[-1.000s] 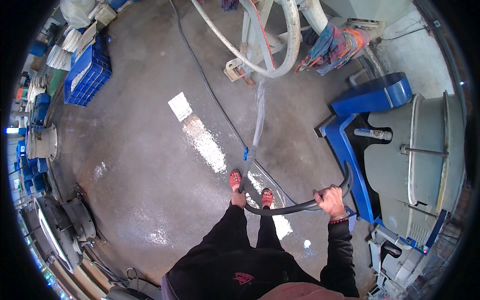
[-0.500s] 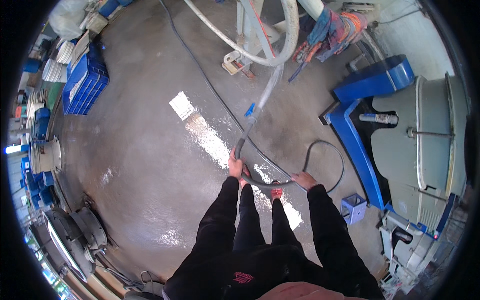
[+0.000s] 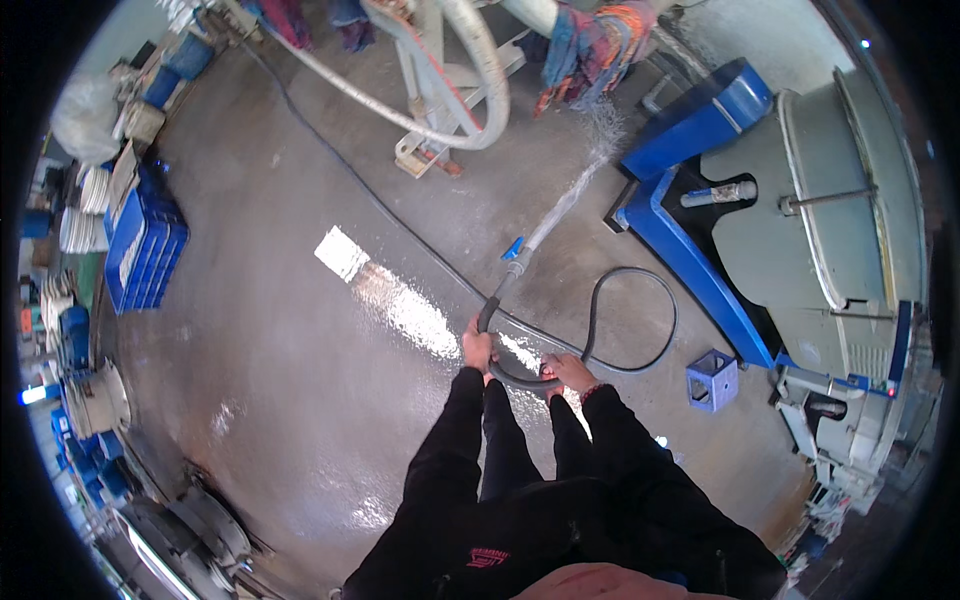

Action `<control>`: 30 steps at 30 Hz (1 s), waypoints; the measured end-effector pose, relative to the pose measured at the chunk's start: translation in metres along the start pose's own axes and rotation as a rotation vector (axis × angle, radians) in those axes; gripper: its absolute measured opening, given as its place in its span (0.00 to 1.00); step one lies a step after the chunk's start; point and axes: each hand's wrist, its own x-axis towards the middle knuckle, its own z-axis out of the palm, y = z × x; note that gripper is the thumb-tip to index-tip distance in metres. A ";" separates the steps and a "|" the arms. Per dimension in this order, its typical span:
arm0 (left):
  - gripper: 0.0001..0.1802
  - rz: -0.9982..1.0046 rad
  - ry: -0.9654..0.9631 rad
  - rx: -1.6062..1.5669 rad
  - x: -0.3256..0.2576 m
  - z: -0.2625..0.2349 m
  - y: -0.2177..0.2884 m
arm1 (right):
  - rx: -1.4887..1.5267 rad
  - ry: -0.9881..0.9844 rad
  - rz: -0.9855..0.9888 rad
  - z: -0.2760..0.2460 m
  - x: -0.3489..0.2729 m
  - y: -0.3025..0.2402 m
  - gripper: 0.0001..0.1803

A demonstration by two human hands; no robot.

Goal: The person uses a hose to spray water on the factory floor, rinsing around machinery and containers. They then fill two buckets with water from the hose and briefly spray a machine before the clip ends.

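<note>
A dark hose (image 3: pixel 519 382) bends in a U between my two hands, low in front of my legs. My left hand (image 3: pixel 479 345) is closed around it behind the nozzle end. My right hand (image 3: pixel 571 371) grips the same hose farther back, close to my left. At the front a grey valve (image 3: pixel 517 267) carries a blue lever (image 3: pixel 513 247). Out of it shoots a water jet (image 3: pixel 572 192), reaching forward and right to splash near the cloth bundle on the machine. Behind my right hand the hose loops on the floor, then runs off to the far left.
The wet floor (image 3: pixel 270 340) shines with reflections. Ahead stands a white-framed machine (image 3: pixel 440 80) with a colourful cloth bundle (image 3: pixel 597 55). A large drum machine with a blue base (image 3: pixel 690 265) and a small purple stool (image 3: pixel 712 380) are at right; a blue crate (image 3: pixel 150 245) is at left.
The water jet has swung to the right, toward the blue-based machine. My right hand has come closer to my left, tightening the bend. The whole view has shifted.
</note>
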 end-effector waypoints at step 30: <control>0.13 -0.248 0.515 -0.627 -0.101 -0.036 -0.006 | -0.281 -0.170 -0.210 -0.068 -0.022 -0.047 0.44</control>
